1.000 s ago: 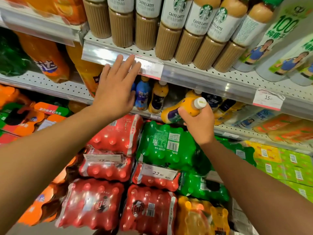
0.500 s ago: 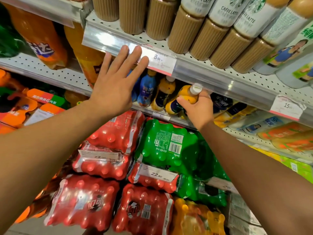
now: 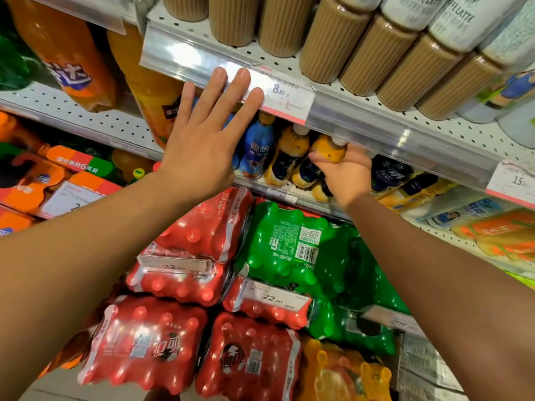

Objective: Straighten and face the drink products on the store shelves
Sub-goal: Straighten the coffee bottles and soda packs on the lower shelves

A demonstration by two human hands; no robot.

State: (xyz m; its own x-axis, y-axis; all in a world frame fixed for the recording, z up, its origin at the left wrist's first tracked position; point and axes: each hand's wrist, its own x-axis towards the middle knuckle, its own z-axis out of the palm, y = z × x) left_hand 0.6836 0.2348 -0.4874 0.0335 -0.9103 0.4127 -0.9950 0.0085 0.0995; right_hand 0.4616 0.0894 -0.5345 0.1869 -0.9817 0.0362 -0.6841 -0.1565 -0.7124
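The right hand (image 3: 344, 169) grips a yellow bottle (image 3: 321, 159) near its neck, fingers curled round it, and now has it in under the upper shelf lip (image 3: 376, 131). A second ago the bottle was out in front of the shelf, tipped with its white cap toward the camera; half a second ago it was at the shelf edge. Now it sits just beside another yellow bottle (image 3: 286, 151), which has a blue bottle (image 3: 256, 151) on its other side. It leans back rather than standing upright, and whether its base rests on the shelf I cannot tell, since the hand hides it.

The left hand (image 3: 202, 146) is released, fingers straight and spread, its fingertips (image 3: 243, 78) up against the price rail (image 3: 199, 57) next to the 8.80 tag (image 3: 285, 95). It has shifted little, and seems to serve as a brace.

So the bottle looks nearly back in its row. What remains, as I judge it, is to stand it up and turn the label forward before letting go. More bottles (image 3: 405, 180) lie toppled to the right and likely want the same.
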